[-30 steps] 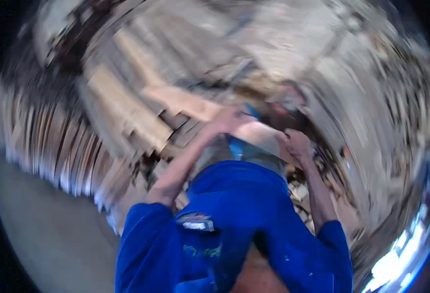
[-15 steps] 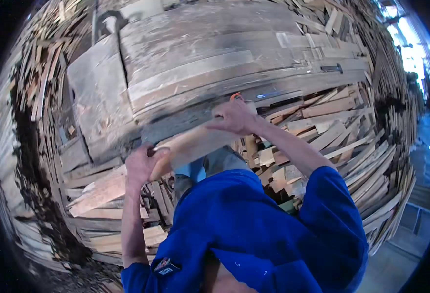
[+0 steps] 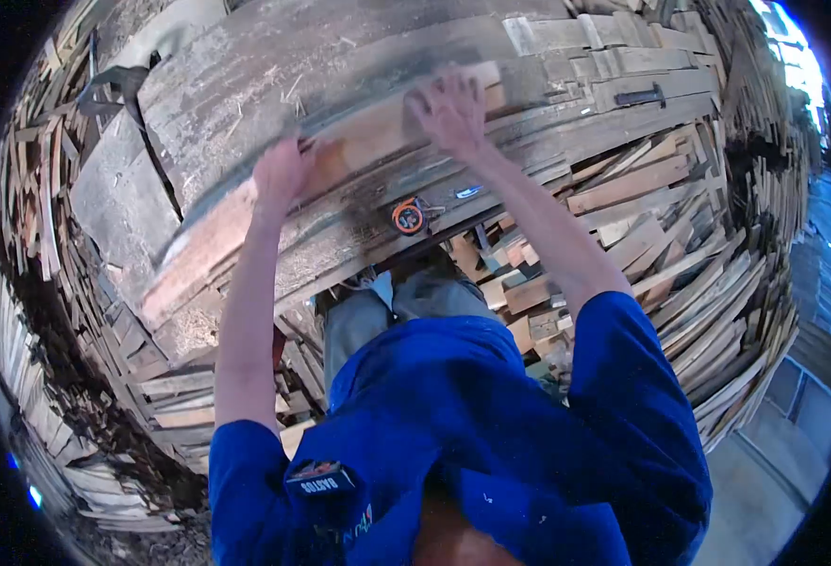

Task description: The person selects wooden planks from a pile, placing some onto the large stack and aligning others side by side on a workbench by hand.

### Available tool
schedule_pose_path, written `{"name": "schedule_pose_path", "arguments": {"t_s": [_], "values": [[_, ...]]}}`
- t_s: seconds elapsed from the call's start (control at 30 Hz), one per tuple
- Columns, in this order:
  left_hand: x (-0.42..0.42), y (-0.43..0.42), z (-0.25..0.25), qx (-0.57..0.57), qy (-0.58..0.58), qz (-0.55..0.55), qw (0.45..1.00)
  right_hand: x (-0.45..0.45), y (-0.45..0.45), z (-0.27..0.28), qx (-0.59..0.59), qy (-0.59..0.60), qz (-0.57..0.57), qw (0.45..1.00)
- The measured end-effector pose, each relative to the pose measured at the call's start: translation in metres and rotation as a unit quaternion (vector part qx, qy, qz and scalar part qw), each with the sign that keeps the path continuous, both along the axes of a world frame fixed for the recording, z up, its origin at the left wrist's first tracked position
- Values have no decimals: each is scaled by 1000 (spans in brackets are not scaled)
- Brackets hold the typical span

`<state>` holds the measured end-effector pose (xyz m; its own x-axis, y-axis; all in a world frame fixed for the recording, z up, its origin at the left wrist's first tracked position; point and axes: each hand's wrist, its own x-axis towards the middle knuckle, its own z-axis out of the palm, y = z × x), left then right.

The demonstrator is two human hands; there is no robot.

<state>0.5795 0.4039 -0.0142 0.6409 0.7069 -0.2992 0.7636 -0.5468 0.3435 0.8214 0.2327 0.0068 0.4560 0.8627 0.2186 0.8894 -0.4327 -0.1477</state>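
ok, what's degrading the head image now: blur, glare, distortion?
Head view: heavy fisheye bend, black corners; blown-out glare at top right; motion blur on the board and right hand; orange tape measure fairly crisp.

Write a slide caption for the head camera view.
Left hand and right hand on a long, pale wooden board over a weathered wooden workbench, an orange-and-black round tape measure nearby.

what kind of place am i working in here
Probably a woodworking shop: a worn workbench scattered with shavings, an orange tape measure, and stacks of cut wood beside it.
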Motion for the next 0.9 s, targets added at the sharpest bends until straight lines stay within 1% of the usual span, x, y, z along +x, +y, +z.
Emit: {"name": "schedule_pose_path", "arguments": {"t_s": [0.03, 0.07, 0.1, 0.13, 0.23, 0.33, 0.37, 0.43, 0.5, 0.6, 0.7, 0.77, 0.9], "values": [[12, 5, 3, 8, -2, -10, 1000, 11, 5, -7, 21, -47, -5, 999], [22, 11, 8, -2, -18, -9, 1000, 24, 11, -11, 18, -34, -3, 999], [32, 16, 12, -10, -37, -9, 999, 39, 16, -14, 42, -37, 3, 998], [39, 20, 16, -10, -31, -7, 999, 50, 19, -12, 67, -43, 10, 997], [57, 27, 23, -7, -49, -3, 999, 70, 27, -3, 81, -27, 25, 996], [60, 16, 24, -19, -28, 7, 999, 73, 24, -7, 81, -20, 17, 996], [64, 10, 19, -28, -18, 12, 999, 69, 17, -15, 74, -13, 7, 997], [60, -1, -10, -41, -36, 5, 998, 63, 1, -35, 63, -6, -3, 998], [56, -13, -20, -59, -56, 0, 997, 49, -15, -52, 55, -15, 0, 998], [56, -19, -41, -93, -30, 10, 995, 44, -32, -79, 40, -3, -1, 999], [55, -21, -46, -112, -8, 8, 994, 42, -36, -89, 40, 8, -11, 999], [62, -19, -46, -118, 0, -10, 993, 42, -35, -91, 62, 0, -16, 998], [69, -23, -49, -116, -22, 2, 993, 47, -39, -97, 81, 1, -30, 996]]}}
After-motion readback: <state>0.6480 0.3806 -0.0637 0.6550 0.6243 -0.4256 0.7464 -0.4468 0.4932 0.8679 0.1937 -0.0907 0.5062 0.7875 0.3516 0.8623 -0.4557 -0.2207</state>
